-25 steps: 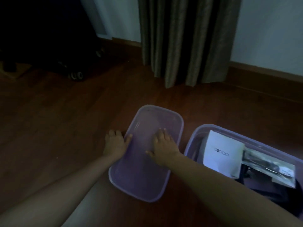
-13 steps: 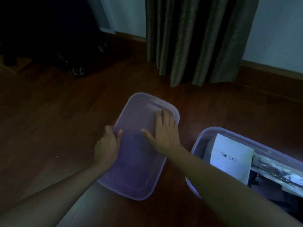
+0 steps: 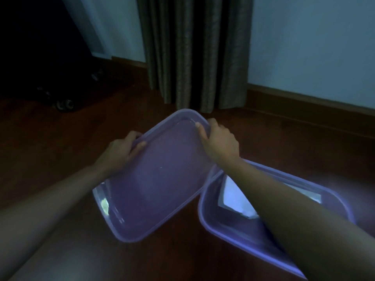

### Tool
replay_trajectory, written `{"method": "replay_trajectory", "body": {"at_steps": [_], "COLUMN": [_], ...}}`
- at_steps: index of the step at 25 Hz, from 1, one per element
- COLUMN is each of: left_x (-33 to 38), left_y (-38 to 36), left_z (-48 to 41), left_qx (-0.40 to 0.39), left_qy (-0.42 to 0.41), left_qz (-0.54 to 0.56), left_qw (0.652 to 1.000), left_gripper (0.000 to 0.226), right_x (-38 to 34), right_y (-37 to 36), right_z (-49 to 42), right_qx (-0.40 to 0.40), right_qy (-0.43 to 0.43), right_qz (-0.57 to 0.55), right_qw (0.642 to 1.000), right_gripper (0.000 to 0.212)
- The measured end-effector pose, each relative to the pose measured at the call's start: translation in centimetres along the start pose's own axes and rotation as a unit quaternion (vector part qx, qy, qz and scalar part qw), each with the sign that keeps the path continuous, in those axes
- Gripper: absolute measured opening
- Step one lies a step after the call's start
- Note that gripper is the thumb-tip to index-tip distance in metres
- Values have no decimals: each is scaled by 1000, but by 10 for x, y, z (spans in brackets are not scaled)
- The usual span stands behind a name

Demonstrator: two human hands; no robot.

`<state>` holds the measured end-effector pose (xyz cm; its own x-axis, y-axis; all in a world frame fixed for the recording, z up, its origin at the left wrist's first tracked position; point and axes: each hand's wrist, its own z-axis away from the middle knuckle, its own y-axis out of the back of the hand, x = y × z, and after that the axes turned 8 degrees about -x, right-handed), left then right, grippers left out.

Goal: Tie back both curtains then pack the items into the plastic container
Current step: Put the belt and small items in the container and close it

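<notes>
Two hands on lid [image 3: 160, 179] | left hand [image 3: 119, 152] grip clamped at 9 o'clock edge | right hand [image 3: 220, 141] grip clamped at 1 o'clock corner | container [image 3: 332, 196] at 4 o'clock, on floor [image 3: 50, 151]

- Left hand [image 3: 121, 149] sits at about ten o'clock from frame centre, fingers curled under and thumb on top, gripping an edge.
- Right hand [image 3: 220, 141] at one o'clock grips likewise.
- Both forearms reach forward, bare.
</notes>
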<state>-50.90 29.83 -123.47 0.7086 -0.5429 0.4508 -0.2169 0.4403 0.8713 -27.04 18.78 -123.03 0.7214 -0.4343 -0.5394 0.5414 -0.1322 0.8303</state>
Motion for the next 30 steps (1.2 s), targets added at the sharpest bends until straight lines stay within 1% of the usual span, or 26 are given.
{"method": "replay_trajectory", "body": {"at_steps": [3,5,7,9,11,13,15,19,21,24,27,28,30], "left_x": [50,88,135,181,216,237,252,263,263,260,259,259,259], "left_y": [-14,-26,-41,-62,-86,-104,-118,-132,-133,-132,-131,-131,-131], "left_z": [-34,-57,-76,-86,-89,-90,-90,-88,-86,-83,-80,-79,-76], "left_qx": [-29,-40,-69,-104,-129,-136,-150,-189,-199,-199,-177,-172,-174], "left_qy": [-75,-130,-188,-239,-279,-311,-339,-352,-354,-359,-361,-360,-346], "left_qz": [-3,-27,-51,-72,-96,-128,-146,-168,-181,-190,-231,-246,-250], "left_qw": [997,990,979,963,947,932,917,901,896,892,886,883,887], "left_gripper": [41,46,52,52,46,45,46,47,49,53,65,66,55], "right_x": [42,72,109,145,172,187,199,204,200,198,196,194,191], "right_y": [35,59,81,94,95,88,84,72,67,63,62,61,61], "right_z": [27,51,81,114,145,166,183,204,211,214,212,211,210], "right_qx": [41,70,83,85,117,159,173,138,127,125,114,110,107], "right_qy": [-63,-125,-196,-253,-273,-272,-293,-334,-339,-343,-351,-353,-356], "right_qz": [14,30,41,29,9,3,-28,-111,-116,-114,-118,-121,-123], "right_qw": [997,989,976,963,955,949,940,926,925,924,922,921,920], "right_gripper": [49,51,52,52,49,45,42,44,47,45,43,42,41]}}
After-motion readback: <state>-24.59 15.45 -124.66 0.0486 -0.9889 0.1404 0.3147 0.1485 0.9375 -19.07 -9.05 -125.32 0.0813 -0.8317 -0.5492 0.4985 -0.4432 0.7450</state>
